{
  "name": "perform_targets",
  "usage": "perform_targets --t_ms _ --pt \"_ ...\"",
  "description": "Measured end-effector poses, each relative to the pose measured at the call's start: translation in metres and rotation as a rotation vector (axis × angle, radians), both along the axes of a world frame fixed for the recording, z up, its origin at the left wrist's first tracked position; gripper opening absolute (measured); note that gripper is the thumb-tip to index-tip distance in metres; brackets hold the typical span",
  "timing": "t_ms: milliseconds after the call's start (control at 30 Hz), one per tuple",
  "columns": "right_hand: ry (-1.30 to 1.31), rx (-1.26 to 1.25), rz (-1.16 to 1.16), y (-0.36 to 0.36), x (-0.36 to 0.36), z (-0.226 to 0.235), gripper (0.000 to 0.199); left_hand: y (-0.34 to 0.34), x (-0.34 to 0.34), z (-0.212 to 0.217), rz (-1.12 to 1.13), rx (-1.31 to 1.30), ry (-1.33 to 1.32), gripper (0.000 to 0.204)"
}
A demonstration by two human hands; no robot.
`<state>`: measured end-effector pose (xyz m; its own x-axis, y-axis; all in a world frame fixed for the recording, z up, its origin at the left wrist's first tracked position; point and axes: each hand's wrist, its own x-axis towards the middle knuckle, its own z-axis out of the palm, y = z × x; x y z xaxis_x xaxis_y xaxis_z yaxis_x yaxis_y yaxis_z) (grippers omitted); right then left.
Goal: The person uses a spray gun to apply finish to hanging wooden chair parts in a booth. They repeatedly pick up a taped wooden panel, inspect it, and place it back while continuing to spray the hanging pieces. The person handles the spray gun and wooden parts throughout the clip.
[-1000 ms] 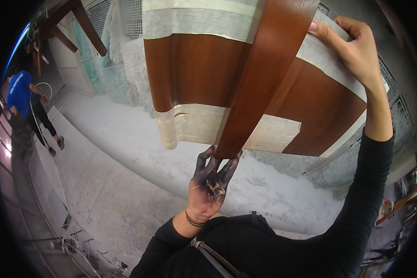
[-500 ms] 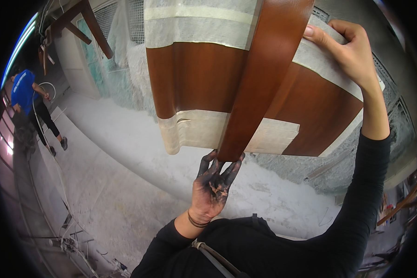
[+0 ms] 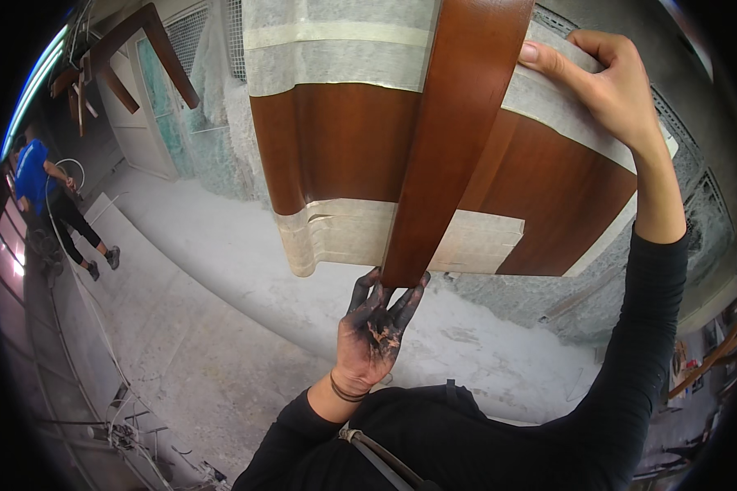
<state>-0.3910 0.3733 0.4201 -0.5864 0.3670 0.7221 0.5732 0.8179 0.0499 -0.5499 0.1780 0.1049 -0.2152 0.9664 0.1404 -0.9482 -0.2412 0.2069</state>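
Observation:
A reddish-brown, glossy wooden panel with a curved left edge is held up in front of me. Bands of pale masking paper cross it at the top and bottom. Slanting over its front is a flat wooden bar, whose join with the panel I cannot make out. My left hand, its fingers stained black, holds the bar's lower end from below with the fingertips. At the upper right, my right hand grips the panel's masked edge, thumb on the front face; some of its fingers are hidden behind.
Far left, a person in a blue top holds a pale hose. A brown wooden frame hangs at the upper left. Whitish dust covers the floor. Behind the panel stands a dusty grille wall.
The panel and bar have shifted slightly left in view, with both hands keeping their holds. The hanging frame and the person appear a little lower.

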Motion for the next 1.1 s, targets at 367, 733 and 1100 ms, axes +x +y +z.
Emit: perform_targets --t_ms 367,733,1100 --pt "0.021 -0.016 0.021 -0.002 -0.004 -0.005 0.058 0.001 -0.002 -0.003 -0.025 -0.02 0.027 0.047" --pt "-0.012 -0.032 -0.027 -0.006 -0.003 -0.006 0.051 0.002 0.001 -0.008 -0.031 -0.013 -0.025 0.04" --pt "0.021 -0.048 -0.065 -0.009 -0.011 -0.012 0.052 0.002 0.003 -0.012 -0.015 -0.026 -0.041 0.043"
